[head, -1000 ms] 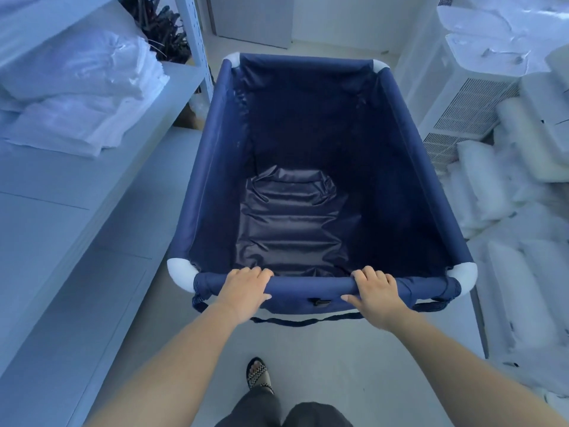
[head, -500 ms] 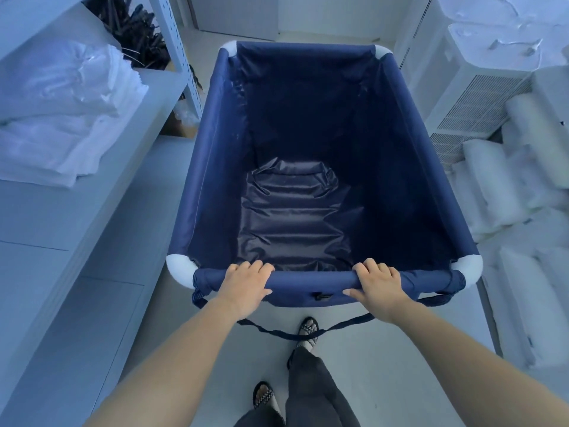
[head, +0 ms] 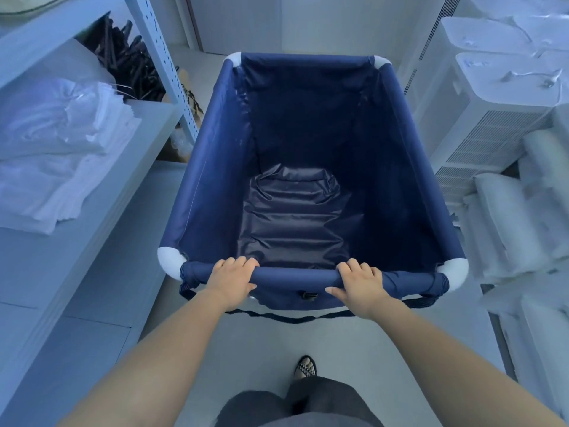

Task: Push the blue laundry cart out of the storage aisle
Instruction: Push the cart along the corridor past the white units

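As seen from the head camera, the only view supplied, the blue laundry cart [head: 215, 180] stands directly ahead of the person in a narrow aisle, its long axis pointing down the corridor. The left hand [head: 231, 278] is closed over the near top rail [head: 295, 277], fingers curled across the top and thumb beneath. The right hand [head: 360, 288] grips the same rail further along, also wrapped shut around the padded tube, with a bare stretch of rail between the two hands. Both forearms extend forward, a posture consistent with pushing. The cart interior is empty; only the wrinkled dark liner floor [head: 292, 223] shows. To the left, a white shelving unit [head: 101, 217] carrying folded white linen [head: 58, 149] runs just beside the cart wall, and its perforated upright [head: 166, 66] stands near the far left corner. To the right, white appliance units [head: 480, 118] and wrapped white bundles [head: 505, 223] lie close to the opposite wall. A loose strap [head: 295, 318] hangs below the near rail. One sandalled foot [head: 304, 366] is visible on the floor behind the cart. Judged from this layout, the task is under way but incomplete: storage flanks the cart on both sides, and open floor begins just past its far end. Remaining work is to continue straight ahead, keeping clear of both sides.
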{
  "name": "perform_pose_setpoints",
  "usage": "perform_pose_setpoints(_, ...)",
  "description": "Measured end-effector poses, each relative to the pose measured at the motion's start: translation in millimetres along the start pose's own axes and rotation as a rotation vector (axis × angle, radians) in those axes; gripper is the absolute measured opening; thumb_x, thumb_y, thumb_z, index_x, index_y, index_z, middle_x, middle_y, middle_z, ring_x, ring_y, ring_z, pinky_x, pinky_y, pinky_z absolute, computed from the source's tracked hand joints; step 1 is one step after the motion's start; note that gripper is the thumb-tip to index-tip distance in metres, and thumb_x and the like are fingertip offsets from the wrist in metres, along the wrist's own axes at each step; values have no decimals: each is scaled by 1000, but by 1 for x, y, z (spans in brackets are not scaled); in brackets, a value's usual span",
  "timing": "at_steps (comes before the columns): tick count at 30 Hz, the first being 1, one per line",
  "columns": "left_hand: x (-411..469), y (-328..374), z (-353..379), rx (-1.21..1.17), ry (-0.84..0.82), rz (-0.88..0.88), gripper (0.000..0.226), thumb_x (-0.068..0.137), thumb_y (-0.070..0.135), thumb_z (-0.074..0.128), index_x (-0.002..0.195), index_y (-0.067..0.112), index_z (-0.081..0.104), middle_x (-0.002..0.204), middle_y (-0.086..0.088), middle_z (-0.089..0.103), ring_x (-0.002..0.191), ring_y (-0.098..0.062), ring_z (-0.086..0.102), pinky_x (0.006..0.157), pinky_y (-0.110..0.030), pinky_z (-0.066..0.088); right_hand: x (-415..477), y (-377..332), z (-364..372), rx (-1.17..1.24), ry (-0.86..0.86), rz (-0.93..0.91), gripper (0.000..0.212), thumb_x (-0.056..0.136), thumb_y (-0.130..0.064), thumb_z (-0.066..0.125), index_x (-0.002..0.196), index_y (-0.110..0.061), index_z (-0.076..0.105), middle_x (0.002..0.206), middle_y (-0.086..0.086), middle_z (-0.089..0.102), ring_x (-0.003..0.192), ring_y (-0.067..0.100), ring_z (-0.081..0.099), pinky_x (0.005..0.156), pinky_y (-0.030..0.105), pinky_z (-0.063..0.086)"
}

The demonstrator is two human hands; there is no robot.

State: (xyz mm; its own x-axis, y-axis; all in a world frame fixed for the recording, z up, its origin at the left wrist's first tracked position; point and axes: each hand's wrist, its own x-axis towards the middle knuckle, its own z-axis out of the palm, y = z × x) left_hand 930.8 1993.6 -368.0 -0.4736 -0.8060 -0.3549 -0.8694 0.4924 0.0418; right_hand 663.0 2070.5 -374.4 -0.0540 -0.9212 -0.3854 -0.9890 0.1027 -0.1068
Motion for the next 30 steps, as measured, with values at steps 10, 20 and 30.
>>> perform_pose_setpoints(10,68,-19,-23,-16,0,-19,35,95,38,47,127,28,37,120,5,49,109,-20,47,98,-34,30,71,14,-25,-17,-6,7,52,90,-59,40,124,-20,40,120,2,44,107,26,45,98,41,31)
perform_pose_setpoints(20,172,-54,-67,-55,-53,17,34,95,38,48,126,29,38,124,6,48,114,-20,44,98,-43,27,165,26,-68,-3,38,54,51,88,-60,42,123,-22,42,116,0,47,105,23,47,97,38,32)
perform_pose_setpoints(30,272,-96,-109,-77,-85,130,42,97,37,42,137,32,30,133,7,45,120,-19,41,100,-40,27,259,34,-114,-4,14,147,53,86,-63,42,122,-23,42,115,0,46,105,23,46,97,36,31)
